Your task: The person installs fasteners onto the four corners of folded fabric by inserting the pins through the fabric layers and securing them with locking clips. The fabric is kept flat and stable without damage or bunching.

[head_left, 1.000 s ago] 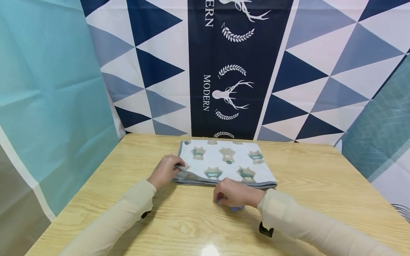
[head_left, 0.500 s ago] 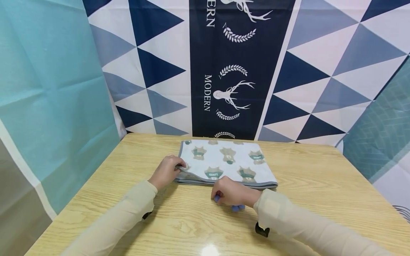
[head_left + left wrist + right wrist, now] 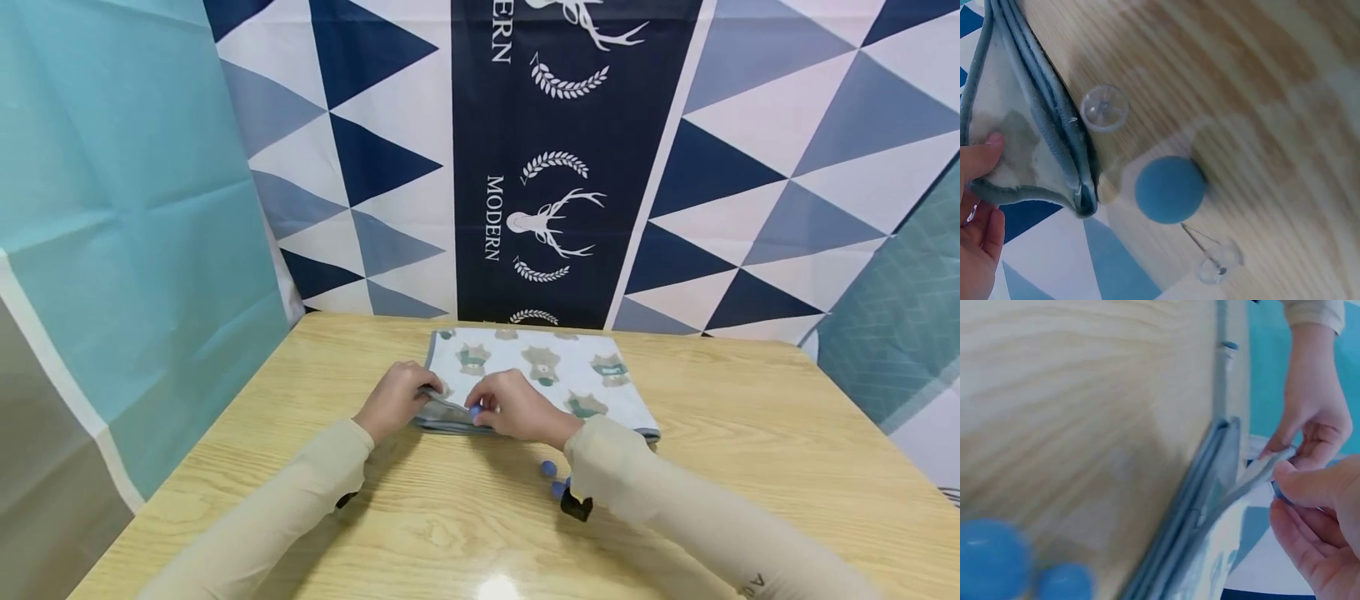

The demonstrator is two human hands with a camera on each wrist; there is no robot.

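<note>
A folded white blanket [image 3: 495, 354] with bear prints and a grey-blue border lies toward the back of the table. My left hand [image 3: 393, 402] pinches its near left corner, and the top layer's edge is raised there. My right hand [image 3: 517, 406] holds a small blue ball [image 3: 476, 411] between thumb and fingers, close over the raised edge. In the right wrist view, the held ball is mostly hidden by my thumb. Other blue balls [image 3: 549, 468] lie on the table below my right wrist, one partly covered by the sleeve.
The wooden table [image 3: 420, 533] meets a patterned cloth [image 3: 390, 167] at the back and a turquoise cloth [image 3: 135, 208] on the left. In the left wrist view, a blue round thing [image 3: 1170, 189] and a clear plastic round piece [image 3: 1104, 108] appear beside the blanket.
My right hand has lifted a blue ball from the table and carried it up and left to the blanket's raised edge. My left hand keeps its pinch on the corner.
</note>
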